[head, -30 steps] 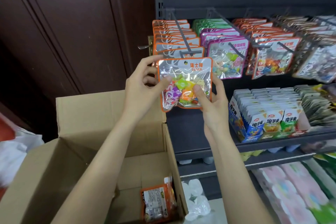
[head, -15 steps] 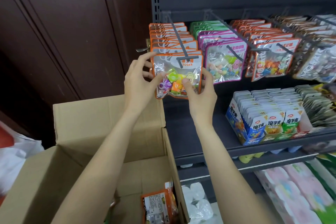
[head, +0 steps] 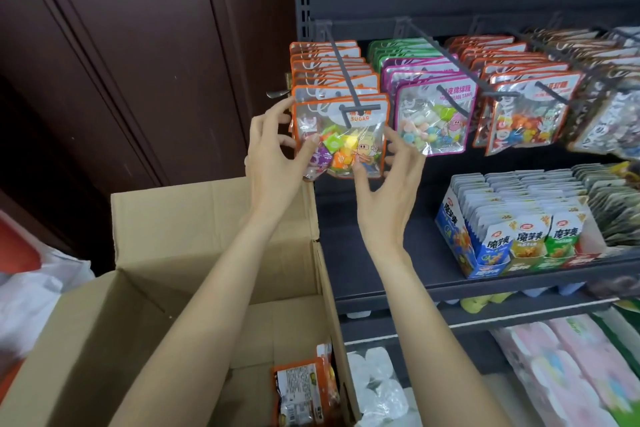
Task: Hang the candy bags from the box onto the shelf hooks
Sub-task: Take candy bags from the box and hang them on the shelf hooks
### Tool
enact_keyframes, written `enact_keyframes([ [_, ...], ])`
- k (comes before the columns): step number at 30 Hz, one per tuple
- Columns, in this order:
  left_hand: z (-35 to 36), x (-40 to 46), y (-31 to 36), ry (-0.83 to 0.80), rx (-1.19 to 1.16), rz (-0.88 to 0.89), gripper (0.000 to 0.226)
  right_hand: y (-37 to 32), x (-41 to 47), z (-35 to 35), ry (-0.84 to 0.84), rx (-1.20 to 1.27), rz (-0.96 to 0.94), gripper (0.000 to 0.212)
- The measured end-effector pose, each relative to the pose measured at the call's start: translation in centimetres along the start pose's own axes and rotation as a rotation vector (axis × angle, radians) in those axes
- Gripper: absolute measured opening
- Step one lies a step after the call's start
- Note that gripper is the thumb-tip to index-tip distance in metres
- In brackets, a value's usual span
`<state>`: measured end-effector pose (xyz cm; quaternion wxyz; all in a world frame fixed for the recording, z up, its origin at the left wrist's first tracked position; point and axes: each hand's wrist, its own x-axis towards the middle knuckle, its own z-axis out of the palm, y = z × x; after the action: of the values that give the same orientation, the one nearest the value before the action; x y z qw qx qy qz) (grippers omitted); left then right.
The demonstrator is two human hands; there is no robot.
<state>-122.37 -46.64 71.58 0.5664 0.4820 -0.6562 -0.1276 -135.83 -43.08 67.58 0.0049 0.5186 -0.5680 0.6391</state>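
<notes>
bag [head: 341,135] now on leftmost hook [head: 341,80], was held in front of it 1s ago | L hand [head: 273,156] thumb pinching bag edge, R hand [head: 384,198] spread, fingertips touching | next: last bag [head: 304,388] in box [head: 173,288] imo

A shop (snack packs [head: 509,236] on shelf hooks [head: 349,80])
</notes>
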Motion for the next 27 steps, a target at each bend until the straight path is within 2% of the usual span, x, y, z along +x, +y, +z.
enact_keyframes([
  [4,-0.3,-1.5,0.7,0.043,-0.029,-0.004,0.051,-0.4,-1.3,-1.3,-0.035,-0.049,-0.166,0.044],
  [7,-1.7,-4.0,1.0,0.168,-0.073,0.025,0.031,-1.1,-2.8,-2.7,-0.100,0.041,-0.217,0.031],
  [9,-3.4,-6.0,0.3,0.241,-0.060,0.050,0.016,-1.0,-3.7,-3.5,-0.270,0.137,-0.244,0.022],
  [11,-5.7,-8.1,-1.3,0.249,-0.011,0.040,0.014,-0.8,-4.4,-3.8,-0.560,0.190,-0.220,0.019],
  [13,-8.6,-10.5,-3.8,0.185,0.080,0.011,0.015,-0.8,-5.7,-3.0,-0.852,0.145,-0.209,0.018],
  [15,-11.7,-13.0,-7.2,0.022,0.190,-0.043,0.018,-0.7,-7.8,-1.4,-1.074,0.040,-0.236,0.018],
  [17,-14.3,-15.2,-11.6,-0.217,0.337,-0.087,0.025,-0.4,-10.5,0.8,-1.257,-0.052,-0.234,0.020],
  [23,-15.7,-19.0,-24.2,-1.136,0.791,-0.282,0.067,3.8,-18.5,7.8,-1.624,-0.488,-0.213,0.033],
  [25,-15.1,-19.8,-26.2,-1.248,0.817,-0.281,0.072,5.7,-20.1,8.7,-1.702,-0.690,-0.218,0.038],
  [27,-14.6,-20.7,-27.5,-1.261,0.827,-0.230,0.071,7.2,-21.4,8.6,-1.733,-0.920,-0.235,0.037],
])
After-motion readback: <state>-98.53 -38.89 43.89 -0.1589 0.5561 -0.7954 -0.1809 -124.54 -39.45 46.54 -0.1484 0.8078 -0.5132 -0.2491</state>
